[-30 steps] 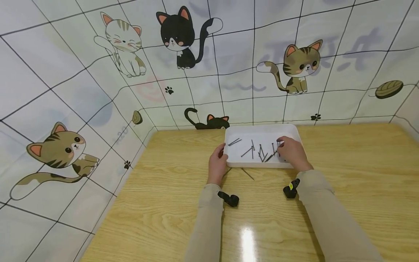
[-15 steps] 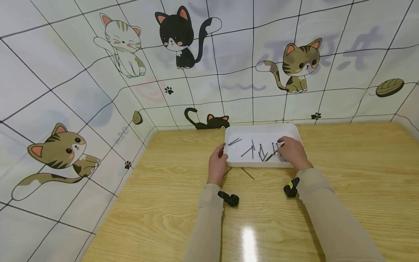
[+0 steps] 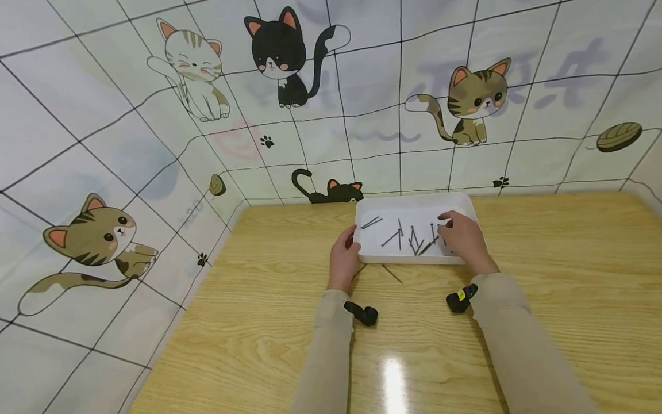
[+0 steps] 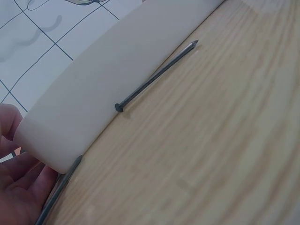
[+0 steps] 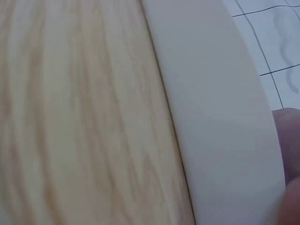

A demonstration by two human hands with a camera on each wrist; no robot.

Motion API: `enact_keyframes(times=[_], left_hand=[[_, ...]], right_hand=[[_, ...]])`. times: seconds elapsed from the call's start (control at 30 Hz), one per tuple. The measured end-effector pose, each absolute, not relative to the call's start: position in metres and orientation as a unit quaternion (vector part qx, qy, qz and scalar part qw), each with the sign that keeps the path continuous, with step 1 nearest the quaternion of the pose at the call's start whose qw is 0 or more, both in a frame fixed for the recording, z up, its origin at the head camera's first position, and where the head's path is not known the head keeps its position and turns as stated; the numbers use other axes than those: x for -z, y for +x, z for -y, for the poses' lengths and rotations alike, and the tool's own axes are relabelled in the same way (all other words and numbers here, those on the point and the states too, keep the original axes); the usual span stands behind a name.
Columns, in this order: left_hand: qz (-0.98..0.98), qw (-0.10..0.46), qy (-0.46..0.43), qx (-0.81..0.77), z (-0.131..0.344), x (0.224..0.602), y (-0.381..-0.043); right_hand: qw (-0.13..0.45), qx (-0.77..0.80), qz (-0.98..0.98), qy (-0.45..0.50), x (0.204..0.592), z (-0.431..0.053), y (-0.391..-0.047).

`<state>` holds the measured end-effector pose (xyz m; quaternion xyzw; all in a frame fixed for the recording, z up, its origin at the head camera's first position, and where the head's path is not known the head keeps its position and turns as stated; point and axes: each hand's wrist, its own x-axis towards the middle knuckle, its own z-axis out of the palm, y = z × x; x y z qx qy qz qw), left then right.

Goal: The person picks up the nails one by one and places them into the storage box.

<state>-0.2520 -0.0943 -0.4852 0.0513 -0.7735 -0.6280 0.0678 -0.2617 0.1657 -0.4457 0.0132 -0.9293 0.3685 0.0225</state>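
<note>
A shallow white tray [image 3: 403, 260] stands against the back wall and holds several dark nails [image 3: 391, 238]. At its left end my left hand [image 3: 344, 259] grips the tray, thumb near the rim and fingers round the corner. My right hand [image 3: 464, 240] reaches over the front right rim, with thumb and forefinger bent down beside nails at the right side. I cannot tell whether it pinches a nail. In the right wrist view the tray's wall [image 5: 215, 117] hides most of those fingers.
A nail [image 4: 157, 75] lies on the wooden table in front of the tray. Another nail [image 4: 58, 190] lies beside the left hand, under the tray's corner. Cat-patterned wall covering [image 3: 377, 126] rises directly behind the tray.
My right hand has shifted slightly, its wrist turning a little, and stays over the nails at the right. The left hand keeps its place on the tray.
</note>
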Motion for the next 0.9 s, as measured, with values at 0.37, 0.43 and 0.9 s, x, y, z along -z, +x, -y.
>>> enact_keyframes(times=[0.37, 0.43, 0.9], left_hand=[[0.779, 0.063, 0.063, 0.62, 0.093, 0.485, -0.252], [0.779, 0.065, 0.064, 0.621, 0.093, 0.485, -0.252], [0.772, 0.064, 0.06, 0.629, 0.093, 0.483, -0.252]], right_hand=[[0.069, -0.389, 0.918, 0.023, 0.448, -0.169, -0.263], [0.07, -0.4, 0.913, 0.025, 0.448, -0.169, -0.263], [0.024, -0.389, 0.914, 0.112, 0.428, -0.159, -0.259]])
